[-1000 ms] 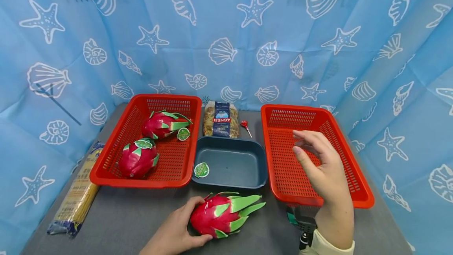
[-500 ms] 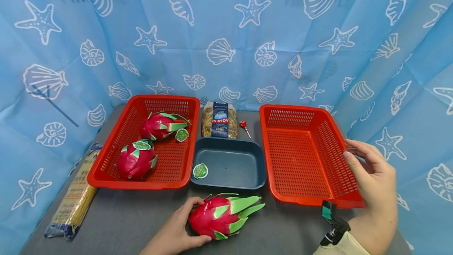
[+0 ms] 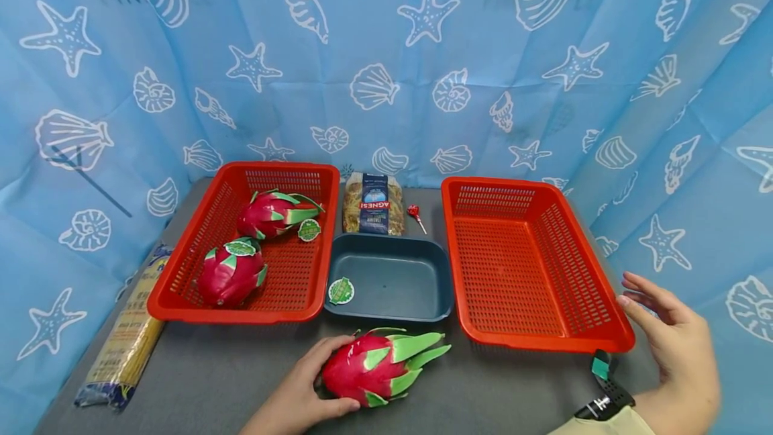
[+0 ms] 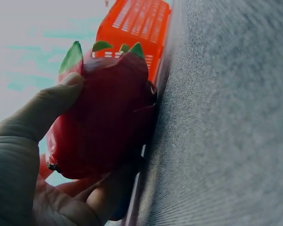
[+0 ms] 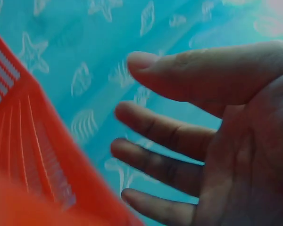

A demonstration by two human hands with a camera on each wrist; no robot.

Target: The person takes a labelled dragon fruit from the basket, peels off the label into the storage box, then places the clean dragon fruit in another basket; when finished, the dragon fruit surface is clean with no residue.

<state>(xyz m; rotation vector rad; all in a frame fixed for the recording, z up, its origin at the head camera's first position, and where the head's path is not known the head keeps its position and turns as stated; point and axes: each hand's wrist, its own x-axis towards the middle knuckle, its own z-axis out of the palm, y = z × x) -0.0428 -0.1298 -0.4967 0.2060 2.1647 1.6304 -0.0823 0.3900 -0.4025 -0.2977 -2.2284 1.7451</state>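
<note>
A red dragon fruit (image 3: 365, 364) with green leaf tips lies on the grey table in front of the dark tray. My left hand (image 3: 311, 384) grips its blunt end, thumb on the near side and fingers round the far side; the left wrist view shows the fruit (image 4: 104, 117) between thumb and fingers. My right hand (image 3: 676, 341) is held just off the right side of the right red basket (image 3: 604, 287), apart from it. In the right wrist view its fingers (image 5: 165, 165) are extended and hold nothing.
The left red basket (image 3: 241, 316) holds two dragon fruits (image 3: 232, 274). Between the baskets sits a dark blue tray (image 3: 417, 280) with a green label (image 3: 341, 291). Behind it are a pasta bag (image 3: 386, 203) and a lollipop (image 3: 415, 213). A spaghetti pack (image 3: 127, 341) lies far left.
My right hand has moved from above the right basket to the right and down, past its right side. The left hand keeps its grip on the dragon fruit, which has hardly moved.
</note>
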